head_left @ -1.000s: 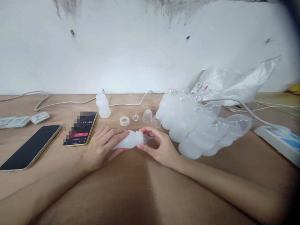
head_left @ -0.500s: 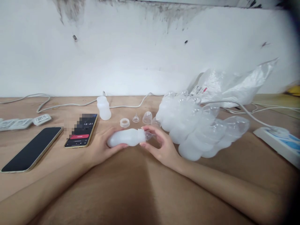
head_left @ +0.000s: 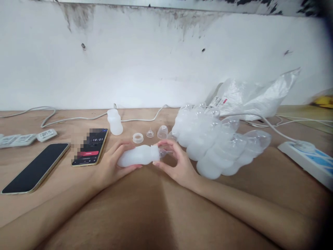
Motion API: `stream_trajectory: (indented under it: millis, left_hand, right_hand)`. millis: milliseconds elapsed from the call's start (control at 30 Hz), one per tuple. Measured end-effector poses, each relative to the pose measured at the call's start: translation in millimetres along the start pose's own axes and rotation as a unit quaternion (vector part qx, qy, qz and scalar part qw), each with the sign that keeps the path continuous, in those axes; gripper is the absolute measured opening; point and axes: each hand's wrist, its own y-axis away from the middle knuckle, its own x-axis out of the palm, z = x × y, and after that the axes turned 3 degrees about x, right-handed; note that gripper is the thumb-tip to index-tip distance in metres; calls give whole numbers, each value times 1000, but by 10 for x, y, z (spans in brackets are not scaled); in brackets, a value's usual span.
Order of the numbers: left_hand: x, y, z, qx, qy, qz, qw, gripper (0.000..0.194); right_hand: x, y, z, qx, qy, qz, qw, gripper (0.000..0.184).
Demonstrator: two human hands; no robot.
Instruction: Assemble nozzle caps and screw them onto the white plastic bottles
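Note:
A white translucent bottle (head_left: pixel 136 156) lies sideways just above the wooden table (head_left: pixel 156 215), its neck pointing right. My left hand (head_left: pixel 111 166) wraps the bottle's body. My right hand (head_left: pixel 177 163) pinches the bottle's ring collar, with a clear nipple (head_left: pixel 165 151) sticking out between its fingers. Behind the hands lie a loose white ring (head_left: pixel 137 138), a small clear nipple (head_left: pixel 150 133) and a clear cap (head_left: pixel 162 132). Another white bottle (head_left: pixel 114 121) stands upright further back.
A bag of several bottles (head_left: pixel 213 142) lies right of my hands, a crumpled plastic bag (head_left: pixel 255 95) behind it. Two phones (head_left: pixel 90 147) (head_left: pixel 33 168) lie at left. A power strip (head_left: pixel 307 158) and white cables (head_left: pixel 65 116) run along the wall.
The bottle has turned slightly in my hands and shifted a little left; the phone's timer went from 18:00 to 18:01. The camera tilted down slightly.

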Motion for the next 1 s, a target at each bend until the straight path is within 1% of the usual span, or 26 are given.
stream_trajectory:
  millis: [67, 100, 133, 200, 233, 300, 433, 500, 600, 700, 767, 833, 933, 1000]
  left_hand:
    - [-8, -10, 5, -26, 4, -23, 999, 41]
    - [-10, -15, 10, -42, 3, -39, 998, 41]
    - [-12, -19, 15, -59, 0, -54, 997, 40]
    - [-14, -26, 23, -89, -7, -72, 993, 38]
    - [-14, -28, 25, -97, -9, -74, 992, 37]
    - [-14, -29, 24, -96, -8, -79, 992, 38]
    - [-12, -18, 11, -67, 3, -83, 994, 40]
    - [-9, -10, 11, -66, 6, -84, 994, 39]
    - [-4, -4, 18, -75, 5, -91, 993, 39]
    - [1, -7, 25, -85, 1, -90, 992, 41]
    - [1, -10, 24, -92, -1, -87, 992, 40]
    - [-1, -11, 22, -96, -3, -83, 992, 39]
    - [-6, -4, 19, -99, -9, -80, 992, 39]
    - [-9, 0, 22, -100, -14, -78, 992, 39]
  right_hand:
    - [9, -19, -1, -3, 39, -28, 999, 58]
    - [13, -31, -5, -12, 80, -47, 996, 62]
    - [17, -42, -12, -20, 133, -64, 989, 65]
    - [24, -62, -40, -28, 242, -83, 966, 65]
    - [28, -68, -61, -26, 284, -83, 955, 65]
    - [40, -76, -113, -6, 334, -68, 940, 66]
    - [61, -76, -184, 44, 370, -36, 927, 67]
    - [61, -69, -163, 41, 387, -32, 921, 65]
    - [52, -46, -77, 12, 396, -36, 918, 58]
    - [51, -14, -18, -11, 382, -39, 923, 53]
    - [54, 0, -34, -12, 368, -41, 929, 51]
    - [55, 2, -85, 3, 339, -31, 940, 48]
    - [41, -12, -156, 24, 255, 2, 967, 42]
    - [26, -27, -166, 24, 196, -6, 980, 37]
